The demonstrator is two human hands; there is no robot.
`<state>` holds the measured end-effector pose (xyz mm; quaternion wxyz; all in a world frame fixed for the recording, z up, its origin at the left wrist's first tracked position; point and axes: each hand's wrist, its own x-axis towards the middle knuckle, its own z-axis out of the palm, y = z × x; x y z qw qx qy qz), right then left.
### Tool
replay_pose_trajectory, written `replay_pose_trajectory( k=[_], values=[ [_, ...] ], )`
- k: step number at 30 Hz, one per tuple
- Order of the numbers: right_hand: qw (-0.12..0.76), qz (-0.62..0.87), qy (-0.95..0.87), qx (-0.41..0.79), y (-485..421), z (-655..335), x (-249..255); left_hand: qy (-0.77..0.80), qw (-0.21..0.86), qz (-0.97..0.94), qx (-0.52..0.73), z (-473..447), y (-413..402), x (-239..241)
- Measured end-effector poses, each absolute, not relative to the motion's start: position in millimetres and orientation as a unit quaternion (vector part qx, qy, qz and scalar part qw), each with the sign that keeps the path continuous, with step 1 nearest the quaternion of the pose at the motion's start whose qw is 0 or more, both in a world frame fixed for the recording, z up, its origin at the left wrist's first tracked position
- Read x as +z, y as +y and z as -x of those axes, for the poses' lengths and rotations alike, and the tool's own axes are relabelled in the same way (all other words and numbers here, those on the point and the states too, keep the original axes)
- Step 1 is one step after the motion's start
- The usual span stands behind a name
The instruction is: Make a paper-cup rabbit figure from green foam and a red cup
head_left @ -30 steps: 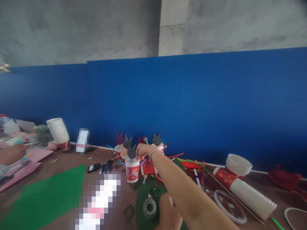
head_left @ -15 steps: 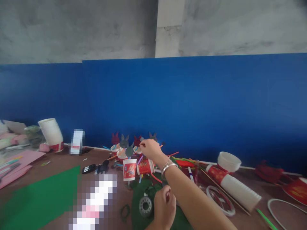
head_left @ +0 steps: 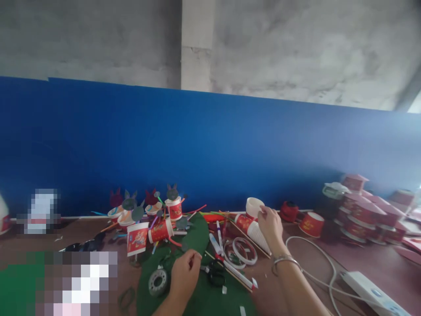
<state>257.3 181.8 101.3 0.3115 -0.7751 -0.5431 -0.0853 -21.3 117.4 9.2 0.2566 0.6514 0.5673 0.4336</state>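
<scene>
My left hand [head_left: 186, 274] is closed above the dark green felt [head_left: 197, 298], between a grey ring-shaped roll [head_left: 158, 282] and black scissors [head_left: 215, 274]. Whatever its curled fingers may hold is hidden. My right hand [head_left: 271, 226] reaches forward over a stack of paper cups [head_left: 256, 232], its bent fingers at the right rim of a white round cup or roll [head_left: 253, 205]. Whether the fingertips grip that rim cannot be seen. Left of centre, a red-and-white paper cup figure [head_left: 174, 210] with a grey animal head stands near other cups.
Clear tape rolls [head_left: 245, 251], a marker [head_left: 215, 243] and thin sticks lie between my hands. A red cup [head_left: 311, 224], a white cable [head_left: 333, 267] and a power strip [head_left: 375, 289] are at the right. Pink-and-red stacked pieces [head_left: 365, 210] stand beyond, before a blue panel [head_left: 213, 149].
My view has turned to the right. My right hand has moved from the cup figures to the white round thing by the cup stack. The left hand stays low over the felt, still closed.
</scene>
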Motion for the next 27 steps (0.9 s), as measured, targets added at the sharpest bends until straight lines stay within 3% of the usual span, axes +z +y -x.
replay_pose_trajectory(
  k=[10,15,23,26,27],
  values=[
    [0.114,0.718,-0.685,-0.051,215.9,-286.2,133.4,0.561,0.253,-0.652,0.443,27.9,112.4,12.2],
    [0.076,0.716,-0.69,-0.072,221.9,-284.2,137.9,0.53,0.282,-0.653,0.462,25.6,112.4,11.8],
    [0.14,0.722,-0.66,-0.155,213.3,-284.7,153.9,0.526,0.284,-0.659,0.456,25.9,109.5,14.2],
    [0.216,0.716,-0.632,-0.202,200.8,-275.0,167.9,0.52,0.302,-0.658,0.453,24.6,110.5,12.9],
    [0.289,0.698,-0.616,-0.223,195.5,-267.8,171.3,0.515,0.313,-0.652,0.461,24.3,111.9,12.2]
  ],
)
